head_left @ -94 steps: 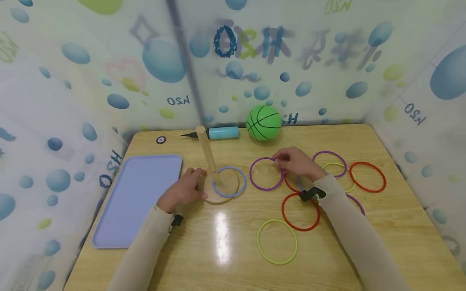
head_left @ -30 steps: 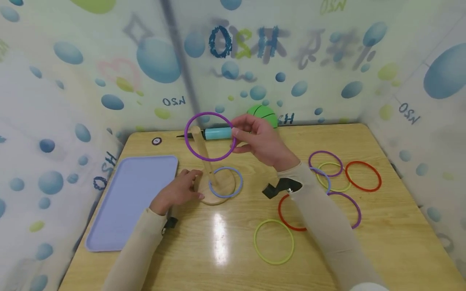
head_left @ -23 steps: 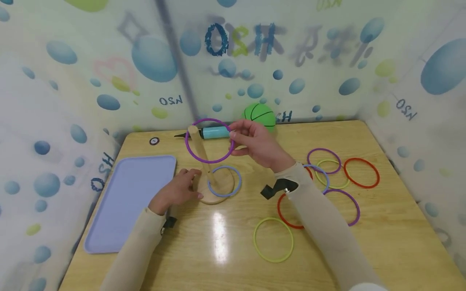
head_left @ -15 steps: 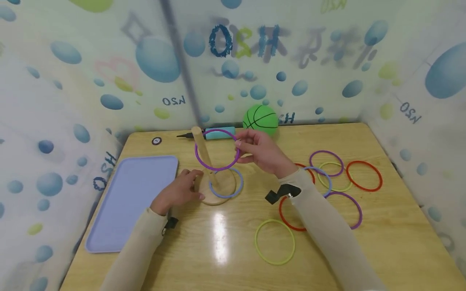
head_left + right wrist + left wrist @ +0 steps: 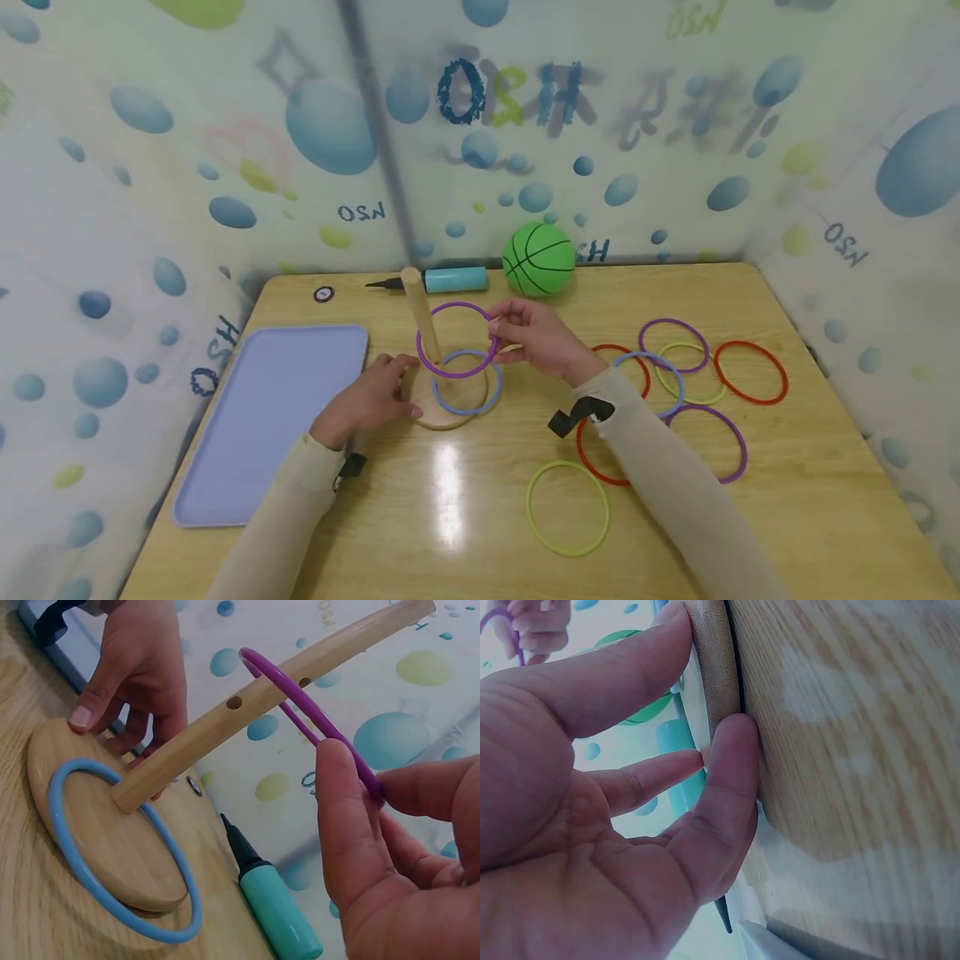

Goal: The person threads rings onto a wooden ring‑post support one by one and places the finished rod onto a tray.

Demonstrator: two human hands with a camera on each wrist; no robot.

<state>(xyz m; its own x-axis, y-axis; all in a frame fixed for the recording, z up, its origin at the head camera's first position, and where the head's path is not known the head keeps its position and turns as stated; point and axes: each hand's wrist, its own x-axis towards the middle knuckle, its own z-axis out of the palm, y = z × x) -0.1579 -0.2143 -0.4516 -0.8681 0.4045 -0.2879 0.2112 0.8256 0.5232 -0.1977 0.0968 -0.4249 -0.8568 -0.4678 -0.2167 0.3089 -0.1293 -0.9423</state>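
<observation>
Right hand (image 5: 542,340) pinching purple ring (image 5: 457,340), ring around peg (image 5: 422,315), partway down, above blue ring (image 5: 462,384) lying on base (image 5: 437,411). Left hand (image 5: 365,402) fingers straight, pressing base edge. Loose rings on table (image 5: 465,508) at right.

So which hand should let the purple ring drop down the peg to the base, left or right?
Right. The right hand already pinches the purple ring, which encircles the wooden peg above the blue ring. The left hand is busy bracing the round base, so it is probably best left there.
</observation>
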